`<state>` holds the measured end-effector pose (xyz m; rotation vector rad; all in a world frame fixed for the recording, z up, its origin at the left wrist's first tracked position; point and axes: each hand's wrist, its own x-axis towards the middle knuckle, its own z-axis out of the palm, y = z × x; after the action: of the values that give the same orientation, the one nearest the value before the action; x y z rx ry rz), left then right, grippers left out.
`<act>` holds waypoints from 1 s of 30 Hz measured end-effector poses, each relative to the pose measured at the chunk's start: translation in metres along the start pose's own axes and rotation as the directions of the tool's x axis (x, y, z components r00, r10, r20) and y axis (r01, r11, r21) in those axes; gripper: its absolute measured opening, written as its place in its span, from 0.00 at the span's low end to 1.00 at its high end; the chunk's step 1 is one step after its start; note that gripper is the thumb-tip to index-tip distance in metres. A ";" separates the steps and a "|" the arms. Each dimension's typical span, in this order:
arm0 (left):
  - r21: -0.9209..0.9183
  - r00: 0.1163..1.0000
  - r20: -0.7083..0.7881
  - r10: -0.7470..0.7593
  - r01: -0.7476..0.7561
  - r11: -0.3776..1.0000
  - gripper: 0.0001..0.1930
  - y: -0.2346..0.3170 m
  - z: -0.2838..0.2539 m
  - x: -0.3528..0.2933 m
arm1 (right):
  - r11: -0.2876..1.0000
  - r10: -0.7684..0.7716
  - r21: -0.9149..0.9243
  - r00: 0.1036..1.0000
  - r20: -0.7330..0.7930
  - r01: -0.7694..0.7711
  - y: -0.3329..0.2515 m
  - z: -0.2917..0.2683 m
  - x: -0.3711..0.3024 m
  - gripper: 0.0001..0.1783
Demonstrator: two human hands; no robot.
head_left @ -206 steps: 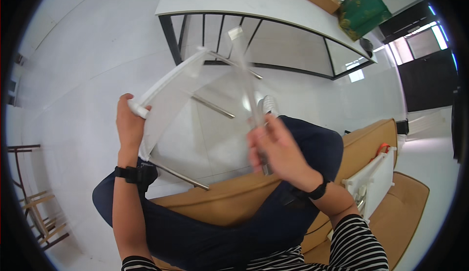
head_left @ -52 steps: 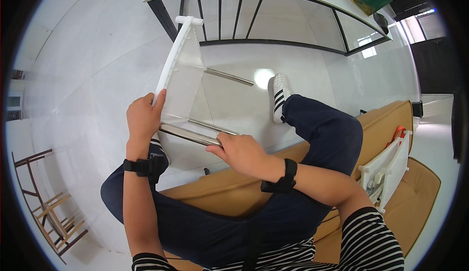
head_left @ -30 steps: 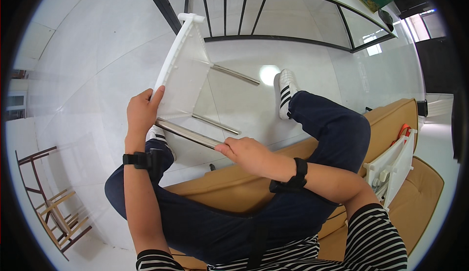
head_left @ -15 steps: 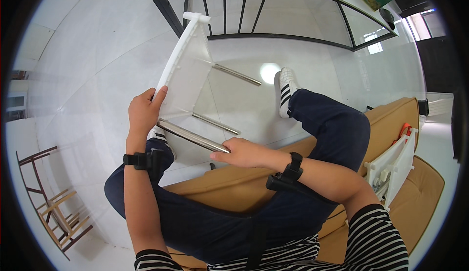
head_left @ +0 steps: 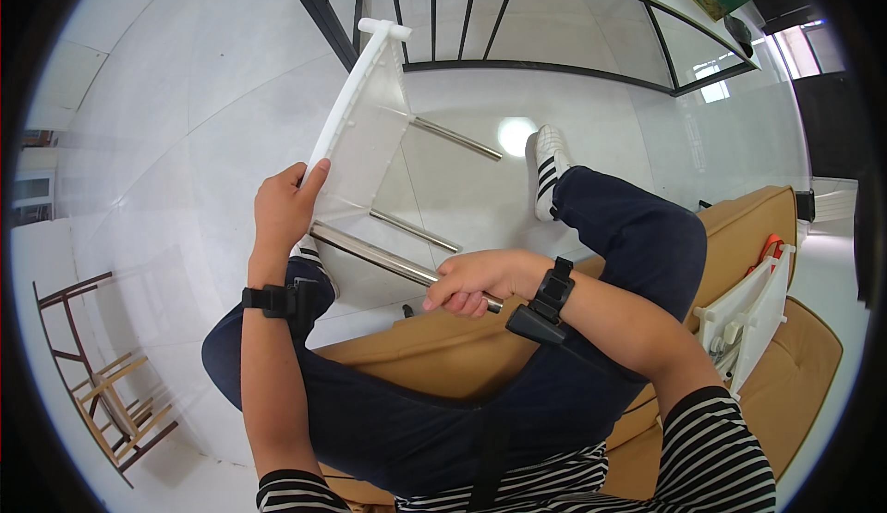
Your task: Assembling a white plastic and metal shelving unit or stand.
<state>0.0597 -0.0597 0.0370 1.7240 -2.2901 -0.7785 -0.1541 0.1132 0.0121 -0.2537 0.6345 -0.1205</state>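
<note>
A white plastic shelf panel [head_left: 365,148] is held up tilted on its edge in front of me, its raised rim toward the left. My left hand [head_left: 285,206] grips the near end of that rim, thumb on top. Three metal tubes stick out of the panel toward the right. My right hand [head_left: 482,277] is wrapped around the nearest metal tube [head_left: 374,254], and the tube's free end shows just past my fingers. The other two tubes, the middle one [head_left: 416,230] and the far one [head_left: 457,138], stand untouched.
A white-topped table with a black metal frame [head_left: 536,66] stands ahead. Beneath me is a tan cushioned seat [head_left: 739,254], with more white plastic parts [head_left: 748,319] lying on it at right. A wooden rack [head_left: 115,407] is on the floor at left.
My right hand has changed its hold on the near tube: the fingers now curl around it, with the tube's end poking out behind them. My left hand keeps its grip on the panel.
</note>
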 end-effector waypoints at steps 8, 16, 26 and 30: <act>0.000 1.000 -0.007 0.000 0.000 1.000 0.30 0.001 -0.002 -0.002 | 0.765 -0.375 -0.640 0.753 -0.541 -0.079 0.012 0.036 0.000 0.20; 0.019 1.000 -0.006 0.022 -0.022 1.000 0.30 0.002 -0.001 -0.002 | 0.600 -0.595 -0.798 0.638 -0.489 -0.052 0.024 0.024 0.010 0.19; 0.002 1.000 -0.023 0.013 -0.013 1.000 0.30 0.000 -0.001 -0.003 | 0.998 -0.038 -0.051 0.991 -0.131 0.031 0.011 0.014 0.007 0.18; 0.016 1.000 -0.021 0.023 -0.023 1.000 0.30 -0.002 -0.002 -0.003 | 0.926 -0.217 -0.377 0.862 -0.459 0.033 0.010 0.037 0.000 0.16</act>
<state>0.0629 -0.0574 0.0385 1.7007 -2.3040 -0.7364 -0.1317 0.1303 0.0376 -0.6336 1.1571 -0.2011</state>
